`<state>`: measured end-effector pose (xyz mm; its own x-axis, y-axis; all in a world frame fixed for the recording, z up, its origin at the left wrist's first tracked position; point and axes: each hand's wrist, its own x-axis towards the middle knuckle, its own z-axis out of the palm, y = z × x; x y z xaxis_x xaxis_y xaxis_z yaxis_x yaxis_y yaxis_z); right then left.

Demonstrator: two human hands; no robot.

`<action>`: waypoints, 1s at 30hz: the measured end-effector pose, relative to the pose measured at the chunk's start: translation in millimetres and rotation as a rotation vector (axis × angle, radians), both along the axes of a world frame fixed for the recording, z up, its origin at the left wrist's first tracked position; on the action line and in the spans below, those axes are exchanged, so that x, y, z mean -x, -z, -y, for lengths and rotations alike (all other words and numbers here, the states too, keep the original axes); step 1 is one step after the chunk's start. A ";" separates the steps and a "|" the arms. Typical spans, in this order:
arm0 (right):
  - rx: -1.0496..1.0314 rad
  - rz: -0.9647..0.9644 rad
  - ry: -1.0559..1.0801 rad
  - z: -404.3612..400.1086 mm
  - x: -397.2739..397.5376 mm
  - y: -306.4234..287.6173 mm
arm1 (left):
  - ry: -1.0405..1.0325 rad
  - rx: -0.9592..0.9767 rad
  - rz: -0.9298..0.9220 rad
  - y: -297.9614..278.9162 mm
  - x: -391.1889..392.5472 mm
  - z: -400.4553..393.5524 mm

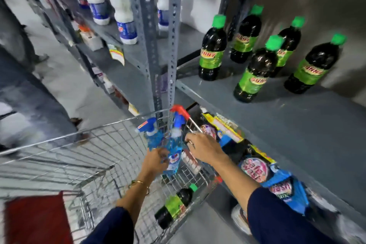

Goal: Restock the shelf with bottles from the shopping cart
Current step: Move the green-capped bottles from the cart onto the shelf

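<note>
Motion blurs the wire cart. Left hand grasps a blue spray bottle at its far corner; right hand rests released on the rim beside it.

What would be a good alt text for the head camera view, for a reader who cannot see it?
A person's left hand grips a blue spray bottle in a wire shopping cart while the right hand rests on the cart's rim. Five dark green-capped bottles stand on the grey shelf; another lies in the cart.
</note>
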<state>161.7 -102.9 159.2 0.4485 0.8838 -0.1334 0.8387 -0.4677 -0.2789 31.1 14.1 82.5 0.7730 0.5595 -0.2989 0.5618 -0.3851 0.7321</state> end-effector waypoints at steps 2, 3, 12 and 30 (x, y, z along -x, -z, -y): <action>0.106 -0.061 0.037 -5.6 6.6 25.2 | 0.042 0.035 -0.136 27.6 18.5 2.0; 0.159 -0.096 0.049 -8.7 9.3 39.2 | 0.061 0.065 -0.202 40.8 26.7 3.4; 0.662 -0.347 0.406 -22.4 21.3 160.4 | 0.237 0.204 -0.523 132.3 58.2 38.8; 0.644 -0.598 0.685 -28.6 25.2 172.6 | 0.047 0.293 -0.327 135.6 69.7 48.5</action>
